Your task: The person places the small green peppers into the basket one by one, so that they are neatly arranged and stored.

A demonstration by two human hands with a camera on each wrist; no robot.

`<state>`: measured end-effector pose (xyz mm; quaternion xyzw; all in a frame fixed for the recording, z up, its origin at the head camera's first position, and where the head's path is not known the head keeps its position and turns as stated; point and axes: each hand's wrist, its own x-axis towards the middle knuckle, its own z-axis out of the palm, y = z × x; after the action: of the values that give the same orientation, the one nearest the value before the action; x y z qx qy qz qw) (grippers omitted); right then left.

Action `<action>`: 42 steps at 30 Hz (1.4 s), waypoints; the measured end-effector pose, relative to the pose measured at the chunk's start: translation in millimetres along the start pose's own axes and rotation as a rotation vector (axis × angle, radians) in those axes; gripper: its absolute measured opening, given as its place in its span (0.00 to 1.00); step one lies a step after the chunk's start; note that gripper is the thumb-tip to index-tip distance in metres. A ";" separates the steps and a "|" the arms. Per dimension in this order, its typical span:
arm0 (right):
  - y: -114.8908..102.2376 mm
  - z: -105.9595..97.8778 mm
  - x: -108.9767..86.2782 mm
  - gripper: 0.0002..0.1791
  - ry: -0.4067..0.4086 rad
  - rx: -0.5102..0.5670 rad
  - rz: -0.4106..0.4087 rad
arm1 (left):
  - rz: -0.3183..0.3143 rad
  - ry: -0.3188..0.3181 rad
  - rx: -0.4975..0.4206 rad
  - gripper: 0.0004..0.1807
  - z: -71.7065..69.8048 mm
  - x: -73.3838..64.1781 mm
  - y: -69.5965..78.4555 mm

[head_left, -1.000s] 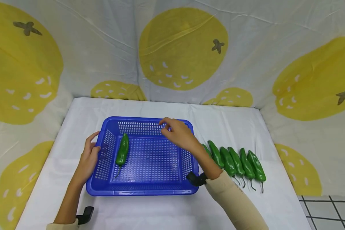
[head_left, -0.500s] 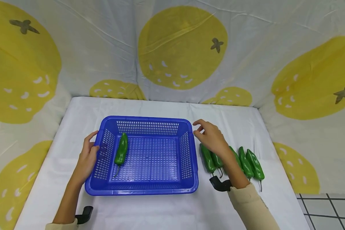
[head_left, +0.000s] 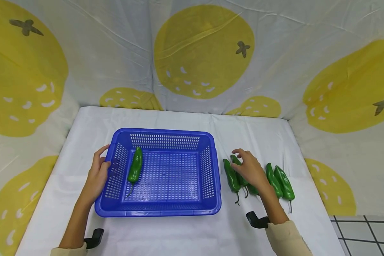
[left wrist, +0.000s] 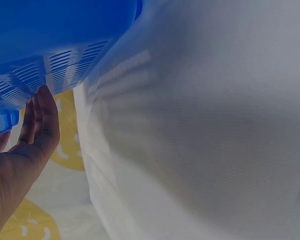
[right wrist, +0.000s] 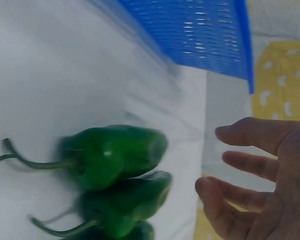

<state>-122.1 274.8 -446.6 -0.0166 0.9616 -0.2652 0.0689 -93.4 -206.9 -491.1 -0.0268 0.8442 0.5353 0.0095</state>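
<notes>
A blue plastic basket [head_left: 161, 214] with slotted walls stands on the white cloth. One green chili pepper [head_left: 135, 166] lies inside, near its left wall. My left hand [head_left: 97, 176] holds the basket's left rim; in the left wrist view its fingers [left wrist: 39, 112] touch the slotted wall from outside. To the right of the basket, several green chili peppers [head_left: 232, 176] lie side by side in a row. Over them hovers my right hand [head_left: 251, 170], fingers loosely spread and holding nothing. It hides part of the row. The right wrist view shows peppers [right wrist: 115, 155] apart from its fingertips.
White cloth [head_left: 166, 234] covers the table. A curtain [head_left: 275, 64] with large yellow fruit prints hangs behind and at both sides. Dark-lined white floor tiles [head_left: 364, 231] show at the lower right. A black wrist mount [head_left: 256, 221] sits on each forearm.
My right hand has moved from above the basket's far right corner, rightward and nearer, to above the pepper row. The left hand stays at the basket's rim.
</notes>
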 end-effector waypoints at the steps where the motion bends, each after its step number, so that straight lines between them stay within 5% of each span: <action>1: 3.4 3.1 -1.2 0.26 0.004 0.005 0.003 | 0.000 0.000 0.000 0.30 -0.2 -0.1 -0.2; 10: 15.6 28.9 -10.5 0.29 0.024 -0.002 0.029 | 0.007 0.000 -0.005 0.30 -0.4 -0.4 -1.5; 21: 7.3 44.7 -15.3 0.33 0.020 -0.221 0.045 | 0.000 -0.004 -0.017 0.30 -0.3 -0.5 -2.1; 30: 5.3 51.2 -14.9 0.37 -0.011 -0.209 0.073 | 0.006 -0.001 -0.015 0.30 0.4 0.9 -2.3; 42: 6.7 53.6 -10.2 0.30 0.035 -0.246 0.057 | 0.005 0.003 -0.011 0.30 0.0 0.4 -2.3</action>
<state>-104.4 254.0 -494.2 0.0067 0.9880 -0.1435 0.0572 -93.7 -207.9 -493.2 -0.0254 0.8414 0.5398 0.0066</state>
